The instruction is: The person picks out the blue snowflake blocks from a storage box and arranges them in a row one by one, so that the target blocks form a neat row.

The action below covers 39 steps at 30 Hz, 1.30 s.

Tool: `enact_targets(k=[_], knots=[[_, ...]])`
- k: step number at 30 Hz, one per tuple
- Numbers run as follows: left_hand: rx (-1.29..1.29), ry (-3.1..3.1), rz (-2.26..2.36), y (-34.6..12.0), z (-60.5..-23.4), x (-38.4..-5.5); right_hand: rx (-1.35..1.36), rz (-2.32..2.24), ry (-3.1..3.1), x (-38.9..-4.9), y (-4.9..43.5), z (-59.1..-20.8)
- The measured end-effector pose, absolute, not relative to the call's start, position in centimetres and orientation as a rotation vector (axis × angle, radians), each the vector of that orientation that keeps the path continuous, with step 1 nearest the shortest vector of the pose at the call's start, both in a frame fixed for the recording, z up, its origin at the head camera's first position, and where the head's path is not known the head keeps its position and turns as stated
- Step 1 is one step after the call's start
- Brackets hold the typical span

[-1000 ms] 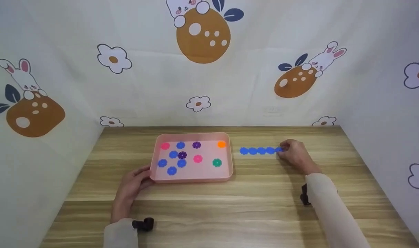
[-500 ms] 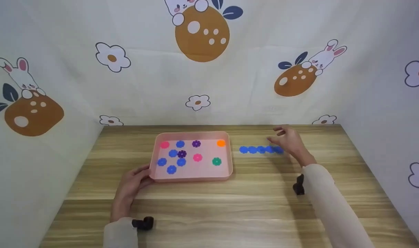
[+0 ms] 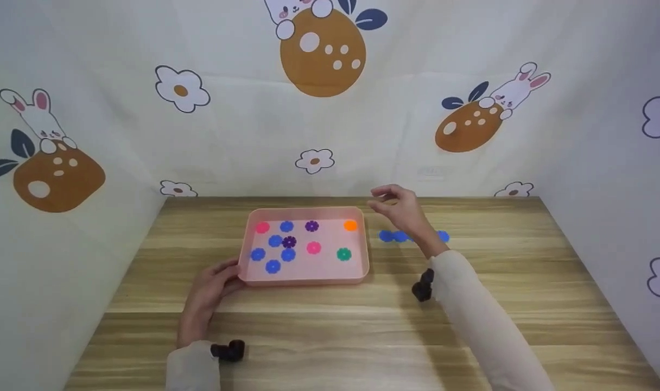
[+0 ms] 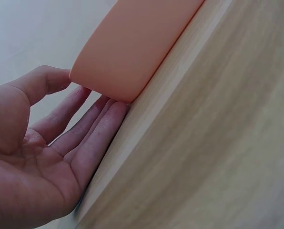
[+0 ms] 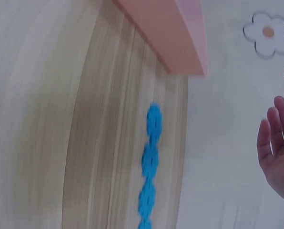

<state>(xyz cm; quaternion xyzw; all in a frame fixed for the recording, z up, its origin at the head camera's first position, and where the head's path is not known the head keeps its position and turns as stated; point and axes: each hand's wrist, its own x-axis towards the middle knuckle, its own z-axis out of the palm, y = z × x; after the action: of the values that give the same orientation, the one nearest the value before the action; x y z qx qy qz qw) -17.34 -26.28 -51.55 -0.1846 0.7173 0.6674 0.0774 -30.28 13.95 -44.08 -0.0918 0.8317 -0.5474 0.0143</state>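
Note:
A pink tray (image 3: 303, 282) holds flower-shaped plastic discs in blue, pink, purple, orange and green. At its near left corner my left hand (image 3: 208, 285) touches the outside; in the left wrist view the thumb tip meets the rim and the fairly straight fingers (image 4: 99, 133) lie against the wall lower down. My right hand (image 3: 401, 209) is in the air just beyond the tray's right side, thumb and fingers apart, holding nothing. Below it on the table, a chain of joined blue flower discs (image 3: 386, 236) lies in a row, its middle hidden by the right wrist.
The wooden table (image 3: 319, 336) meets a patterned cloth backdrop (image 3: 243, 146) behind the tray, with cloth at both sides too. Inside the tray, a green disc (image 3: 344, 254) and an orange disc (image 3: 350, 225) lie toward the right.
My right hand has let go of the chain's right end, lifted, and moved left across it toward the tray. The chain stays on the table. My left hand has kept its place.

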Motion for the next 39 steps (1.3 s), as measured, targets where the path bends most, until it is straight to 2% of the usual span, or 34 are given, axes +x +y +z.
enact_targets(k=[10, 20, 29, 39], knots=[[-0.552, 2.120, 2.044, -26.3, -51.7, -17.7, -0.384, -1.713, 2.523, -28.5, 5.9, -45.3], [-0.565, 2.099, 2.047, -26.2, -51.6, -17.8, -0.389, -1.568, 2.497, -26.6, 0.6, -47.1], [-0.552, 2.101, 2.042, -26.5, -51.7, -17.7, -0.308, -1.538, 2.411, -25.5, -1.7, -49.3], [-0.577, 2.099, 2.034, -26.3, -51.6, -17.8, -0.357, -1.405, 2.512, -25.7, -2.5, -50.4]])
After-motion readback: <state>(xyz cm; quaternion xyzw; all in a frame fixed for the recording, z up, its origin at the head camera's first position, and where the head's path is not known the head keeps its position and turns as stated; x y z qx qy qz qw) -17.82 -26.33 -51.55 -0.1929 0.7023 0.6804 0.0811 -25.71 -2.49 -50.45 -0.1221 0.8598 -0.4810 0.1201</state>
